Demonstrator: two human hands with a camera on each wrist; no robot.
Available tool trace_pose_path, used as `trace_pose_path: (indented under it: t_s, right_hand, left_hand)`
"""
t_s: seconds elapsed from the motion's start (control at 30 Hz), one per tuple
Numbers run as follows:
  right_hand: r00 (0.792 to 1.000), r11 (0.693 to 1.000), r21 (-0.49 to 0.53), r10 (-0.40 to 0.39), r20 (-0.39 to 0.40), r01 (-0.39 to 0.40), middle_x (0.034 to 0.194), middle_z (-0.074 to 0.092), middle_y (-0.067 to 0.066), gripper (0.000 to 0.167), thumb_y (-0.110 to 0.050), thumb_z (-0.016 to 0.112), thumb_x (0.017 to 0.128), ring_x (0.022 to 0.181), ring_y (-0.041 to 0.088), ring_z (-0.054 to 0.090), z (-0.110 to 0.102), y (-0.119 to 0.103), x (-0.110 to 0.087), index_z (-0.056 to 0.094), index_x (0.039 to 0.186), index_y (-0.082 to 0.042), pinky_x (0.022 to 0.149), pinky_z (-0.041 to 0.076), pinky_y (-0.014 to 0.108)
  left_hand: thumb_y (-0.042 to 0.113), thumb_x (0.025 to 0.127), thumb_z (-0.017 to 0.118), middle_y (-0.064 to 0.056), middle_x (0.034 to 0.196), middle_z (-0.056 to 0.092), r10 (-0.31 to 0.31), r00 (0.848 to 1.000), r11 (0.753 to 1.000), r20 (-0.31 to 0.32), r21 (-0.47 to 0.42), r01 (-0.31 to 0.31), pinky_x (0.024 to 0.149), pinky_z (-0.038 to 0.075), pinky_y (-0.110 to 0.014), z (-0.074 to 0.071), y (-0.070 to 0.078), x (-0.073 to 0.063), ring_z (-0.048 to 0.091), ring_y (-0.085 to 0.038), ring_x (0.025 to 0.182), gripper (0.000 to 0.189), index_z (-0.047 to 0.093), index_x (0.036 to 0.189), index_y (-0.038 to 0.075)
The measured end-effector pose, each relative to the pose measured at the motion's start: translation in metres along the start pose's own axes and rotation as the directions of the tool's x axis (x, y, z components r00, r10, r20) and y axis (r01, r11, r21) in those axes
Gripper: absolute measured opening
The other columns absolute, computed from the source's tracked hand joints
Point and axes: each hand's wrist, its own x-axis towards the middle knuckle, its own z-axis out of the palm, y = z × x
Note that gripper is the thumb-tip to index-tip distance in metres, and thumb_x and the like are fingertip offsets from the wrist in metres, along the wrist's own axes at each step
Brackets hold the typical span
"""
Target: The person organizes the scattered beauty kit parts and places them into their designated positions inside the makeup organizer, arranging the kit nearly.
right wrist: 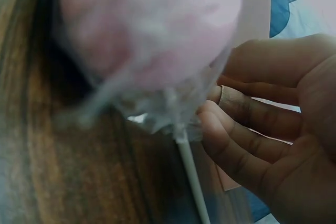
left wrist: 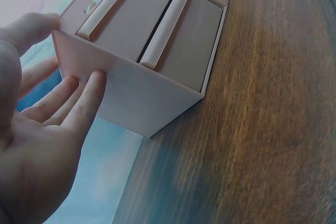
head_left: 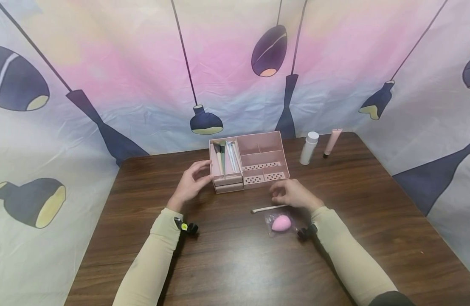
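Observation:
A pink desktop organizer (head_left: 259,146) with compartments and two small drawers stands near the back of the table. Several makeup brushes (head_left: 222,157) lie in its upper left section. My left hand (head_left: 190,185) touches the organizer's left side, fingertips against the side panel (left wrist: 126,90) and thumb at the front corner. Just in front of the organizer, my right hand (head_left: 296,194) hovers with loosely bent fingers and nothing visible in its grasp. Below that hand lies a thin pale stick (head_left: 267,208), its far end hidden. Beside it is a pink makeup sponge (head_left: 281,223) in clear plastic, blurred in the right wrist view.
Right of the organizer stand a white bottle (head_left: 309,148) and a pink tube (head_left: 333,143) with a dark cap. A cloth (head_left: 235,63) printed with hanging lamps rises behind the brown wooden table (head_left: 235,272).

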Motion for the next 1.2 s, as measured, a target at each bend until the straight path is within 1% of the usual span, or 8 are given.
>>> trace_pose_path:
  t_s: [0.1, 0.27, 0.33, 0.73, 0.87, 0.97, 1.1, 1.2]
  right_hand:
    - [1.000, 1.000, -0.004, -0.012, 0.025, 0.012, 0.088, 0.071, -0.004, 0.026, -0.017, 0.080, 0.079, 0.072, 0.006, 0.064, 0.002, 0.000, 0.000, 0.072, 0.104, -0.014, 0.065, 0.057, 0.024]
    - [0.998, 1.000, -0.023, -0.018, 0.060, 0.020, 0.089, 0.071, -0.005, 0.027, -0.017, 0.081, 0.078, 0.073, 0.006, 0.064, 0.004, -0.001, -0.001, 0.073, 0.103, -0.015, 0.065, 0.057, 0.022]
    - [0.998, 0.999, -0.026, -0.023, 0.066, 0.024, 0.089, 0.071, -0.005, 0.028, -0.016, 0.081, 0.077, 0.073, 0.006, 0.064, 0.006, 0.001, -0.001, 0.073, 0.103, -0.015, 0.066, 0.057, 0.021]
    - [0.985, 0.993, -0.071, -0.088, 0.146, 0.099, 0.081, 0.068, -0.010, 0.024, -0.009, 0.080, 0.076, 0.073, 0.004, 0.060, 0.006, 0.002, -0.002, 0.074, 0.099, -0.017, 0.066, 0.055, 0.020]
    - [0.974, 0.982, -0.106, -0.134, 0.182, 0.155, 0.081, 0.069, -0.010, 0.019, -0.007, 0.077, 0.078, 0.072, 0.003, 0.060, 0.005, 0.001, -0.002, 0.075, 0.094, -0.018, 0.066, 0.055, 0.018]
    - [0.969, 0.976, -0.121, -0.157, 0.193, 0.183, 0.082, 0.070, -0.009, 0.017, -0.007, 0.075, 0.079, 0.071, 0.002, 0.060, 0.005, 0.000, -0.001, 0.075, 0.092, -0.017, 0.064, 0.055, 0.017]
    - [0.969, 0.978, -0.116, -0.151, 0.193, 0.175, 0.081, 0.069, -0.009, 0.017, -0.007, 0.075, 0.078, 0.070, 0.001, 0.060, 0.005, 0.000, -0.001, 0.076, 0.092, -0.017, 0.063, 0.055, 0.016]
    - [0.971, 0.980, -0.108, -0.146, 0.189, 0.169, 0.080, 0.069, -0.009, 0.019, -0.006, 0.074, 0.077, 0.070, 0.001, 0.060, 0.004, 0.000, -0.001, 0.076, 0.092, -0.017, 0.062, 0.055, 0.016]
  left_hand:
    - [0.002, 0.090, 0.067, -0.021, 0.140, 0.044, -0.001, 1.000, 1.000, 0.003, -0.003, 0.001, 0.101, 0.054, -0.031, 0.001, 0.006, -0.001, 0.045, -0.040, 0.130, 0.050, 0.050, 0.137, -0.004]
    - [-0.002, 0.090, 0.066, -0.027, 0.139, 0.045, 0.024, 1.000, 0.999, 0.014, 0.045, -0.025, 0.106, 0.046, -0.056, 0.002, 0.028, -0.006, 0.045, -0.044, 0.128, 0.050, 0.048, 0.135, -0.010]
    - [-0.001, 0.090, 0.066, -0.027, 0.138, 0.046, 0.027, 1.000, 0.998, 0.015, 0.061, -0.028, 0.106, 0.042, -0.062, 0.003, 0.032, -0.008, 0.046, -0.043, 0.127, 0.050, 0.049, 0.135, -0.011]
    - [-0.001, 0.090, 0.066, -0.028, 0.138, 0.045, 0.046, 0.999, 0.998, 0.022, 0.041, -0.047, 0.106, 0.039, -0.067, 0.002, 0.029, -0.007, 0.044, -0.049, 0.128, 0.049, 0.049, 0.135, -0.011]
    - [-0.002, 0.090, 0.066, -0.027, 0.138, 0.046, 0.044, 0.999, 0.998, 0.018, 0.048, -0.045, 0.106, 0.042, -0.063, 0.002, 0.028, -0.007, 0.045, -0.048, 0.127, 0.049, 0.048, 0.134, -0.012]
    - [-0.002, 0.090, 0.066, -0.027, 0.138, 0.044, 0.023, 1.000, 0.999, 0.018, 0.026, -0.024, 0.105, 0.049, -0.050, 0.003, 0.029, -0.006, 0.045, -0.045, 0.127, 0.050, 0.047, 0.135, -0.012]
    - [-0.002, 0.090, 0.065, -0.027, 0.139, 0.043, -0.003, 1.000, 1.000, 0.021, -0.007, 0.003, 0.099, 0.054, -0.028, 0.003, 0.030, -0.006, 0.044, -0.044, 0.128, 0.051, 0.046, 0.136, -0.012]
    - [-0.003, 0.090, 0.065, -0.028, 0.139, 0.042, -0.002, 1.000, 1.000, 0.023, -0.006, 0.002, 0.098, 0.054, -0.024, 0.002, 0.028, -0.005, 0.044, -0.046, 0.128, 0.051, 0.046, 0.136, -0.013]
